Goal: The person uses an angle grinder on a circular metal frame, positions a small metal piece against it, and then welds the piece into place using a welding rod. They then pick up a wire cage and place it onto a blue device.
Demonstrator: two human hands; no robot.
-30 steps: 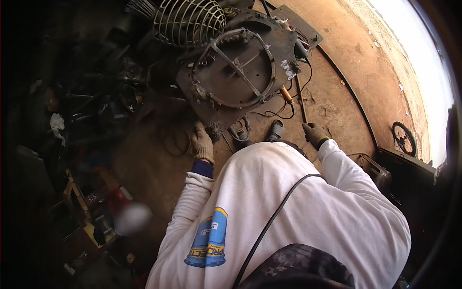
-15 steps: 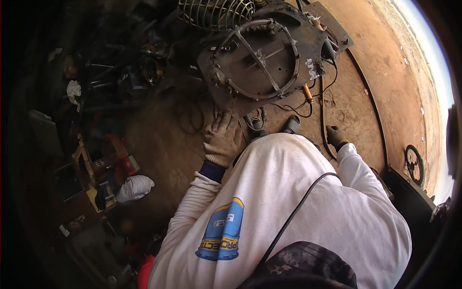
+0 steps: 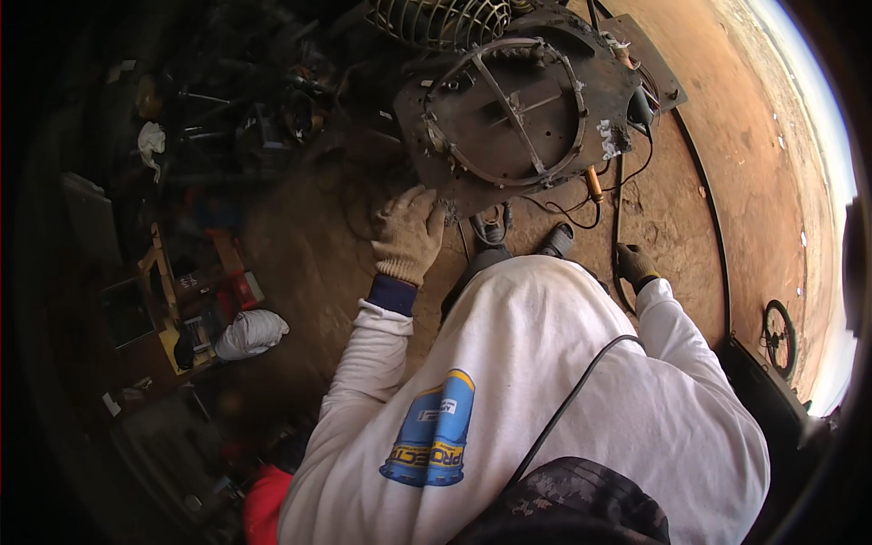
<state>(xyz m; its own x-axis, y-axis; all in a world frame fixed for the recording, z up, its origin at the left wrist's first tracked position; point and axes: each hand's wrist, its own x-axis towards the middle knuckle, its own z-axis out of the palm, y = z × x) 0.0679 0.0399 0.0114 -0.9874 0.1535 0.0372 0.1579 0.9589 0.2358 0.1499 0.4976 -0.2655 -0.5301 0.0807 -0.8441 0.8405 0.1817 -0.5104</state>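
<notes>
Left-hand fingers are loosely spread, clenched on nothing I can see; the gloved left hand (image 3: 409, 234) sits right at the near-left corner of the dark metal plate (image 3: 490, 145), contact unclear from here. Right-hand fingers curl in; the gloved right hand (image 3: 636, 263) is low, off to the person's right, up against a long dark strip (image 3: 619, 191), but can't tell if it's gripped or just beside it. Plate is ahead of the person, with a round metal frame (image 3: 510, 116) with crossbars lying on top, rough edges. Orange handle (image 3: 593, 184) pokes out at the plate's near-right side, dark cord running off it. Wire cage (image 3: 440, 23) beyond the plate. A sandalled foot (image 3: 557, 241) shows under the near edge. Further out: white bundle (image 3: 252, 334) and pale cloth (image 3: 152, 143) in dim clutter at left, spoked wheel (image 3: 779, 334) far right on brown ground.
</notes>
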